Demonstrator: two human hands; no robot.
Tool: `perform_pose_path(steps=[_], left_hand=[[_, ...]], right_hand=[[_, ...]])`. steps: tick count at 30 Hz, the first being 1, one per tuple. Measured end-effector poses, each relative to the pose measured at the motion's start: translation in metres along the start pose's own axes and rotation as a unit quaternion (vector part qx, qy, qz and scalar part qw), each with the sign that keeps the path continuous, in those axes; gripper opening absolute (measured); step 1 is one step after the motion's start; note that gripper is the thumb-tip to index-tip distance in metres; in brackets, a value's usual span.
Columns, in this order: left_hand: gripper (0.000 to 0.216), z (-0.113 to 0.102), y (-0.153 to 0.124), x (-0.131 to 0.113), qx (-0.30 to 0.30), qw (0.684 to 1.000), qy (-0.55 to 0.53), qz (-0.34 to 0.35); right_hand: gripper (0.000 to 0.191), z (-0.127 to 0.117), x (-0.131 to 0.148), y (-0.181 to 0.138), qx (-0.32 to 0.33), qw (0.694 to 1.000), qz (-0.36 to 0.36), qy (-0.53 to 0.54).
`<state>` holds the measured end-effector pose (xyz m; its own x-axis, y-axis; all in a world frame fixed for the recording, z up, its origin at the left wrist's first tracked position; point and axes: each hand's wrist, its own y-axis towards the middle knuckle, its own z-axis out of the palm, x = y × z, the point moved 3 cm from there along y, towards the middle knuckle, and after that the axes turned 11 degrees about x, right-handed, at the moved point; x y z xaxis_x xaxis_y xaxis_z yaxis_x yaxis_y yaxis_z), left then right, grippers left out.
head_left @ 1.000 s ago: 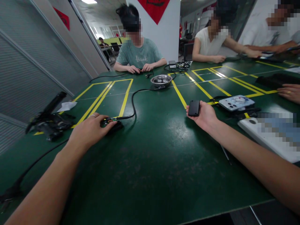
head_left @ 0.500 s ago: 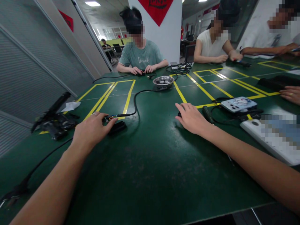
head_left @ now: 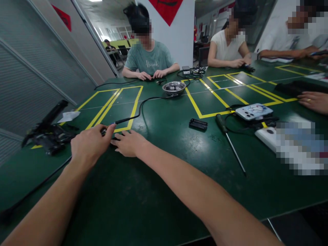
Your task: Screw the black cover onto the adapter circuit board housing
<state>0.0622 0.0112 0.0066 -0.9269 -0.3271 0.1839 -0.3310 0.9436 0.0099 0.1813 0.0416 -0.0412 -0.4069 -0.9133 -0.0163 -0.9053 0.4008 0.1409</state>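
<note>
My left hand [head_left: 88,147] is closed around the end of a black cable [head_left: 139,111], thumb on top. The small fitting at that cable end is mostly hidden by my fingers. Right beside it, my right hand [head_left: 130,143] reaches across with its fingers bent over a black plastic casing half on the table; only a dark edge shows between thumb and fingers. Another black plastic casing half [head_left: 198,124], its hollow side up, lies on the table to the right. A screwdriver [head_left: 230,145] with a dark handle lies farther right.
A metal bowl [head_left: 174,88] with small parts stands ahead. Black gear [head_left: 52,136] and white paper [head_left: 69,116] lie at left. A phone [head_left: 253,111] and a white device [head_left: 269,138] sit at right. Several people work around the green table [head_left: 159,205].
My right hand has left one black casing half on the table and moved left to the other one beside my left hand. My left hand has closed more over the cable end.
</note>
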Motion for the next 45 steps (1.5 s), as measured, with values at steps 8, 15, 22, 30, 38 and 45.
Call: perform_pose_path(steps=[8,15,22,30,38,45], left_hand=[[0.079,-0.009,-0.012,-0.013,-0.037,0.998,-0.03,0.043],[0.068,-0.003,-0.024,-0.044,-0.033,0.987,-0.079,0.134],[0.049,-0.002,-0.043,-0.075,-0.034,0.972,-0.082,0.217],[0.041,0.006,-0.064,-0.102,-0.066,0.938,-0.109,0.323],[0.035,0.009,-0.076,-0.119,-0.053,0.917,-0.13,0.373],[0.039,0.004,-0.096,-0.133,-0.102,0.861,-0.086,0.491]], right_hand=[[0.033,-0.018,-0.044,-0.063,0.051,0.998,0.036,-0.014],[0.038,-0.033,-0.098,-0.169,0.078,0.992,0.092,-0.034],[0.038,-0.048,-0.069,-0.218,0.077,0.994,0.071,-0.032],[0.035,-0.065,-0.039,-0.238,0.06,0.997,-0.002,0.051],[0.042,-0.067,-0.044,-0.246,0.053,0.992,0.007,0.113],[0.043,-0.078,-0.065,-0.249,-0.069,0.987,0.07,0.124]])
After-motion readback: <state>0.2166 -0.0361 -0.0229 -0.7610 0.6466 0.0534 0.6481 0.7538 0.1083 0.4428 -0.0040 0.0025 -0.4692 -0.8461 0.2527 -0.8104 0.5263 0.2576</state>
